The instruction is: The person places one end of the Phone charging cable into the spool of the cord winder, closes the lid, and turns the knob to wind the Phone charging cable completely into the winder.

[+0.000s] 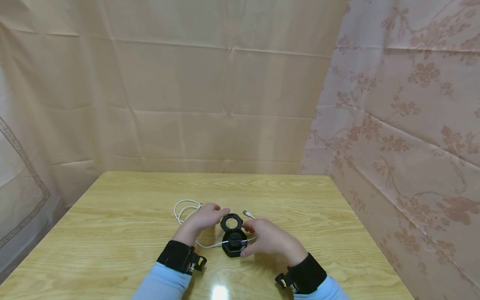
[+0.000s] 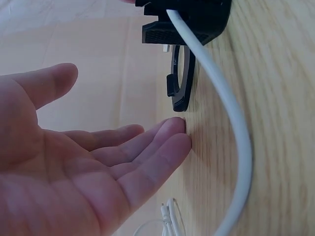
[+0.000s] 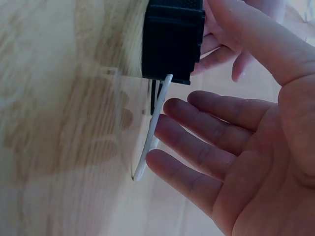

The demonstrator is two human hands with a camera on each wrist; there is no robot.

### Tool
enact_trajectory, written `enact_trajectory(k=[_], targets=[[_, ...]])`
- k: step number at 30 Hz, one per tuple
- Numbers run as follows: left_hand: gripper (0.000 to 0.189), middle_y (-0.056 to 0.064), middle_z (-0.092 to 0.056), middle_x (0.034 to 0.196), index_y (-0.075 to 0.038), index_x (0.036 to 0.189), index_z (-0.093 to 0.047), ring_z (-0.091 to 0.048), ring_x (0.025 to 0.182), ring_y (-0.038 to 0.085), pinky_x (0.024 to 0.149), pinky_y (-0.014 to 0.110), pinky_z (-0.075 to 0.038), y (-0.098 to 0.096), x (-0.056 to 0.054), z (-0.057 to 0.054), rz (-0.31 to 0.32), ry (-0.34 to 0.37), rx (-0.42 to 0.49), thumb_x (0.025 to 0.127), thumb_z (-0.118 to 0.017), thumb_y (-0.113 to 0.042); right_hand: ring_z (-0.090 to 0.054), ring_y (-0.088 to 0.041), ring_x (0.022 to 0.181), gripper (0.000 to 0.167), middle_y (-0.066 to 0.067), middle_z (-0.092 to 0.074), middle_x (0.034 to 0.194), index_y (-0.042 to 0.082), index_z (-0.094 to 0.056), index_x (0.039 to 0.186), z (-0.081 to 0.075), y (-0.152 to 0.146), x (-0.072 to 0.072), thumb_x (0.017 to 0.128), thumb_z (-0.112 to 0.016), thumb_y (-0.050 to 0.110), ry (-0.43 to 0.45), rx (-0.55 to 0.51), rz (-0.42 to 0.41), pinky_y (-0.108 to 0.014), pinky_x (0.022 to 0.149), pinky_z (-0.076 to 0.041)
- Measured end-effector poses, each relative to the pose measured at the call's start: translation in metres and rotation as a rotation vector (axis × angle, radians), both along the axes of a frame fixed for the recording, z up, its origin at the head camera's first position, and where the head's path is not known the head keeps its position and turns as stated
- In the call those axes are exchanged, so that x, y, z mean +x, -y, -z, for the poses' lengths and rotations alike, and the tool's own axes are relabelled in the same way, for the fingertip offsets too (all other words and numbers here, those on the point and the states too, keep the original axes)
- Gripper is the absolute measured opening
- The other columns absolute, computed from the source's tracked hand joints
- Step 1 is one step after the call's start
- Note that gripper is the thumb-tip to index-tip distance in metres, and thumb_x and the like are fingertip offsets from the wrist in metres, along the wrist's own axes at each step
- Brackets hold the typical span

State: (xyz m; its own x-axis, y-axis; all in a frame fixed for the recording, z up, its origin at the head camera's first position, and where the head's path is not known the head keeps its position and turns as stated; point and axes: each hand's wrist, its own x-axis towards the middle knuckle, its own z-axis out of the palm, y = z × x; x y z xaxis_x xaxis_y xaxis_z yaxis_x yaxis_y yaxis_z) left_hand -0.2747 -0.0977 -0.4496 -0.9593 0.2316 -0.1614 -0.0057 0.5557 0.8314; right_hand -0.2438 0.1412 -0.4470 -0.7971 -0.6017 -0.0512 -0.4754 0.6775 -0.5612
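Observation:
A black hexagonal cable winder (image 1: 226, 249) sits on the table, its ring-shaped lid (image 1: 223, 225) swung open on the far side. Across the round hub in its middle runs a white cable (image 1: 212, 246), leaving on both sides. My left hand (image 1: 204, 217) is beside the lid, fingers loosely extended and holding nothing; in the left wrist view its fingertips (image 2: 172, 142) are close to the tabletop. At the winder's right side is my right hand (image 1: 269, 238), fingers relaxed, thumb near the winder body (image 3: 172, 42). Whether the thumb touches it, I cannot tell.
Loops of the white cable lie left of my left hand, bundled by a small tie (image 1: 199, 205). The cable's USB plug (image 1: 247, 213) lies beyond my right hand. A wood-grain table (image 1: 112, 233) carries everything, with a beige curtain (image 1: 180, 104) behind it.

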Motion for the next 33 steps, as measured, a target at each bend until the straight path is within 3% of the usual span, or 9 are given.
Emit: enact_trajectory(k=[4,10,16,24,29,33], targets=[[0.042,0.014,-0.068,0.1,0.008,0.116,-0.067,-0.061,0.091,0.024,0.077,0.038,-0.049,0.0,-0.001,0.0,0.003,0.012,0.029,0.101,-0.06,-0.03,-0.064,-0.021,0.111,0.069,-0.005,-0.069,0.122,0.011,-0.067,0.129,0.002,0.002,-0.001,0.071,-0.093,0.039,-0.004,0.003,-0.004,-0.042,0.097,-0.049],[0.022,0.005,-0.058,0.073,0.007,0.099,-0.071,-0.048,0.065,0.015,0.056,0.025,-0.036,-0.003,-0.003,0.004,-0.012,0.012,0.068,0.094,-0.056,-0.009,-0.063,-0.014,0.102,0.066,0.003,-0.07,0.111,0.008,-0.068,0.129,0.004,0.004,-0.001,0.073,-0.092,0.032,0.019,-0.001,0.008,-0.038,0.092,-0.05],[0.021,0.002,-0.057,0.067,0.004,0.092,-0.071,-0.047,0.061,0.013,0.054,0.024,-0.034,-0.003,-0.005,0.006,-0.012,0.004,0.069,0.093,-0.056,-0.01,-0.064,-0.011,0.096,0.064,0.005,-0.07,0.103,0.008,-0.068,0.129,0.005,0.004,-0.001,0.074,-0.092,0.03,0.038,-0.004,0.022,-0.036,0.09,-0.05],[0.021,0.001,-0.057,0.067,0.003,0.092,-0.072,-0.047,0.062,0.014,0.056,0.026,-0.034,-0.002,-0.008,0.008,0.004,0.01,0.087,0.091,-0.057,-0.013,-0.066,-0.011,0.099,0.065,0.003,-0.072,0.107,0.01,-0.067,0.131,0.006,0.002,-0.002,0.075,-0.092,0.031,0.085,-0.027,0.038,-0.041,0.094,-0.051],[0.021,0.001,-0.055,0.065,0.006,0.089,-0.069,-0.045,0.06,0.014,0.054,0.025,-0.033,-0.002,-0.011,0.01,0.006,-0.018,0.1,0.089,-0.055,-0.009,-0.067,-0.012,0.1,0.065,0.001,-0.074,0.107,0.01,-0.068,0.13,0.006,0.002,-0.002,0.074,-0.093,0.031,0.067,-0.032,0.023,-0.04,0.094,-0.052],[0.025,0.005,-0.061,0.077,0.008,0.104,-0.069,-0.053,0.07,0.017,0.058,0.026,-0.04,-0.001,-0.011,0.01,-0.01,-0.027,0.094,0.09,-0.055,-0.008,-0.067,-0.013,0.1,0.067,0.0,-0.074,0.106,0.009,-0.067,0.131,0.006,0.002,-0.002,0.073,-0.093,0.031,0.066,-0.028,0.025,-0.039,0.094,-0.052]])
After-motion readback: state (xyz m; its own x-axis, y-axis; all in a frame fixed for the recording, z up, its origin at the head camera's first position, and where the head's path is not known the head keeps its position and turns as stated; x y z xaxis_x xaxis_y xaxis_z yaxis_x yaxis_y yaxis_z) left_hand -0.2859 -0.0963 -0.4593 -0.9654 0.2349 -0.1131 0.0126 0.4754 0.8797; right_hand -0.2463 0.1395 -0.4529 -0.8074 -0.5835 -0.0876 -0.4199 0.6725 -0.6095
